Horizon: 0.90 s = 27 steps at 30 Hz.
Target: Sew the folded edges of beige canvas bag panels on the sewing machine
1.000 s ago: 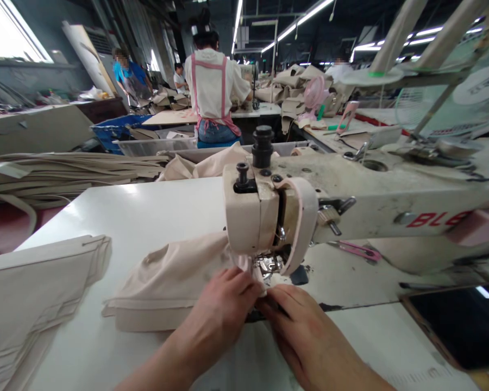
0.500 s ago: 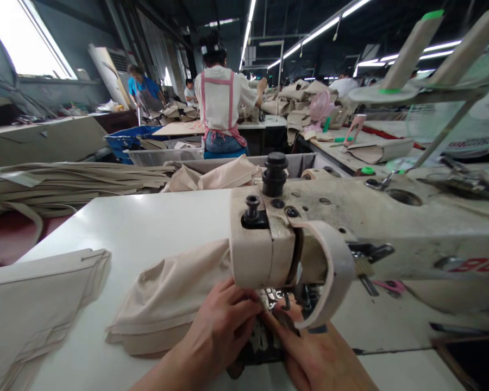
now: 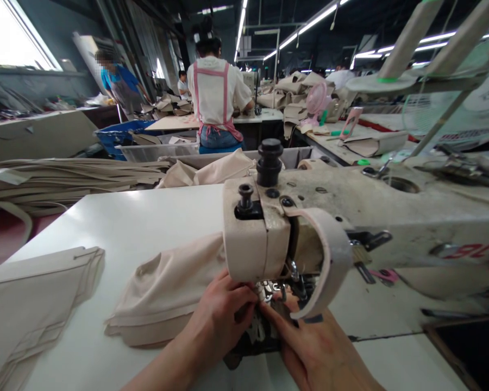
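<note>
Fingers of the left hand and right hand were pinched shut on the beige fabric piece, meeting under the sewing machine head. The soft, creased cloth lay bunched leftward on the smooth white table, bare beyond it. A flat folded stack sat at the table's left edge.

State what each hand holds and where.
Both the left hand and right hand pinch the beige fabric at its edge under the sewing machine head.
</note>
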Each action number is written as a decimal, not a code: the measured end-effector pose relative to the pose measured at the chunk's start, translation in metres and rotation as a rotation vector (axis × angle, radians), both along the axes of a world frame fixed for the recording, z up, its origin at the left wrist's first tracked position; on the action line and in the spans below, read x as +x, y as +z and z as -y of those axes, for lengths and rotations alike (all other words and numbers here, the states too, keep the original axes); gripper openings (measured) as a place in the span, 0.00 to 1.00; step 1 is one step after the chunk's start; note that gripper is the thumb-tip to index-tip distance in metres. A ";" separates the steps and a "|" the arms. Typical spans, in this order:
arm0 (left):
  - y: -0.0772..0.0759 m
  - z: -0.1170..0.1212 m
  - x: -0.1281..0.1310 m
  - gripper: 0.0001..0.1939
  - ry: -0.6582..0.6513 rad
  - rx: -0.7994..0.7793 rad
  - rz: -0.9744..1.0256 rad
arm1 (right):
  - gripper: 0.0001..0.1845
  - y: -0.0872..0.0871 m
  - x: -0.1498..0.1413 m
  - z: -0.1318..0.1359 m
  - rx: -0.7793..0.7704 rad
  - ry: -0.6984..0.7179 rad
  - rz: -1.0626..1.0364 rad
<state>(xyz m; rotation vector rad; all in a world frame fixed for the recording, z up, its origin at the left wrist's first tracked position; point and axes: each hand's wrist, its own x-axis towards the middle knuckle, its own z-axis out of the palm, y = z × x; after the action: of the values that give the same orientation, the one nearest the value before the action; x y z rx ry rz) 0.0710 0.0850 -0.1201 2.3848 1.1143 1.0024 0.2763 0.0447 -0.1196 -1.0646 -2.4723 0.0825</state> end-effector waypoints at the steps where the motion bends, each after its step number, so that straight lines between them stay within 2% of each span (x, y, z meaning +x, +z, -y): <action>1: 0.002 0.000 0.001 0.08 0.000 0.030 -0.010 | 0.26 0.000 0.000 0.000 -0.005 0.004 -0.011; 5: 0.010 0.000 0.003 0.07 -0.022 0.143 -0.002 | 0.27 0.001 0.002 0.001 -0.042 -0.017 -0.053; 10: 0.014 0.002 0.003 0.08 -0.050 0.102 -0.005 | 0.30 0.003 0.003 -0.001 -0.056 -0.015 -0.049; 19: 0.003 -0.010 0.002 0.11 -0.026 0.087 -0.012 | 0.32 0.000 0.001 -0.007 0.026 -0.051 -0.089; 23: 0.002 -0.008 0.001 0.11 -0.027 0.085 -0.045 | 0.27 0.002 0.006 -0.006 0.014 -0.045 -0.139; 27: -0.002 -0.006 0.000 0.10 -0.016 0.051 -0.047 | 0.29 0.002 0.007 -0.007 0.000 -0.049 -0.130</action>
<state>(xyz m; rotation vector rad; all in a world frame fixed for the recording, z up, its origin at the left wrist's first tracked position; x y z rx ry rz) 0.0710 0.0909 -0.1222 2.4655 1.0970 0.9850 0.2830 0.0513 -0.1178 -1.0835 -2.3289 0.1324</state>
